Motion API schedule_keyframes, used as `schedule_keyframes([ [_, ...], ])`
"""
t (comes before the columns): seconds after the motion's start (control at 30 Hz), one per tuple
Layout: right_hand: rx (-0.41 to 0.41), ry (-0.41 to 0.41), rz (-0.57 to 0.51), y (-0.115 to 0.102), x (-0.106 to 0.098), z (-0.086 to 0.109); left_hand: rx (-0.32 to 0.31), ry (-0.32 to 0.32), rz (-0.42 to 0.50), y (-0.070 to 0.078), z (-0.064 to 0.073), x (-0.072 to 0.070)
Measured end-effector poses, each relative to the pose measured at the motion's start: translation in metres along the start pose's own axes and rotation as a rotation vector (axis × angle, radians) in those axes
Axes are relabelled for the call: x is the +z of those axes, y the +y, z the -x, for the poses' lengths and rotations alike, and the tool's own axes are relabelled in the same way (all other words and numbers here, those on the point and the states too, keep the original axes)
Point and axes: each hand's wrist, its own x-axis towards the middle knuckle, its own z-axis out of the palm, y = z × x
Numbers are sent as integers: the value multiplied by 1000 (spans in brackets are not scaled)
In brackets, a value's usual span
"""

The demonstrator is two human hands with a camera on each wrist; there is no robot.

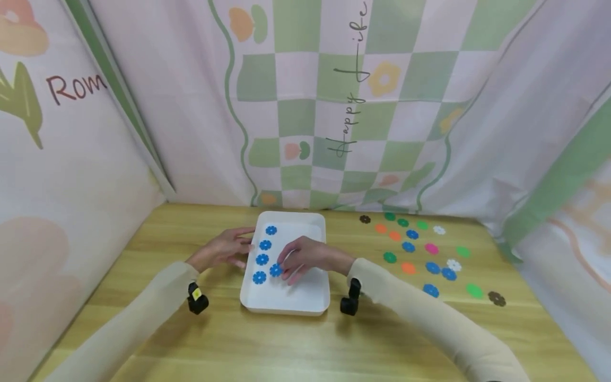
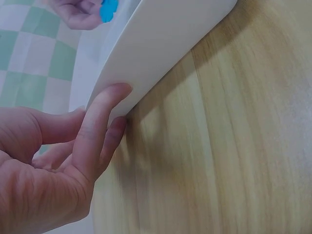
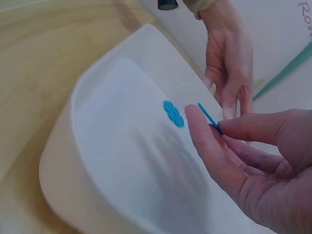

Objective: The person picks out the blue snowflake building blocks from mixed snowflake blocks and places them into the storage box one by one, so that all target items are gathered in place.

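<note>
My right hand (image 1: 303, 257) is over the white tray (image 1: 296, 307), pinching a blue snowflake disc (image 1: 276, 270) between thumb and finger. In the right wrist view the held disc (image 3: 209, 117) is edge-on, close above the tray floor. Another blue disc (image 3: 173, 114) lies flat beneath it. Down the tray's left side runs a column of several blue discs (image 1: 262, 259). My left hand (image 1: 227, 248) is at the tray's left wall; in the left wrist view its extended fingers (image 2: 92, 131) touch the outer wall.
On the wooden table right of the tray lie scattered discs: several blue (image 1: 431, 290), green (image 1: 390, 257), orange (image 1: 408, 268) and white (image 1: 439, 229) ones, a pink one (image 1: 431, 248) and brown ones (image 1: 497, 298). A patterned curtain (image 1: 334, 132) hangs behind the table.
</note>
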Motion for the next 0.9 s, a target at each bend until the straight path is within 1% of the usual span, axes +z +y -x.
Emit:
schedule_keyframes([
  [0.1,-31,-41,11,-2,12,-6,13,-13,0,0,0,-1],
  [0.2,-53,-63,48,-4,23,-13,27,-25,-2,0,0,-3],
  [0.3,-52,-81,83,-5,34,-18,33,-35,0,-1,0,-4],
  [0.4,-32,-90,105,-3,44,-20,40,-45,11,-2,1,-4],
  [0.5,-19,-77,130,-2,52,-20,51,-55,16,-2,1,-5],
  [0.63,-28,-49,172,-2,58,-18,57,-68,17,-1,1,-5],
  [0.73,-56,-28,210,0,61,-18,50,-68,13,-1,1,-5],
  [0.9,-112,10,317,2,62,-19,27,-49,11,-1,0,-5],
])
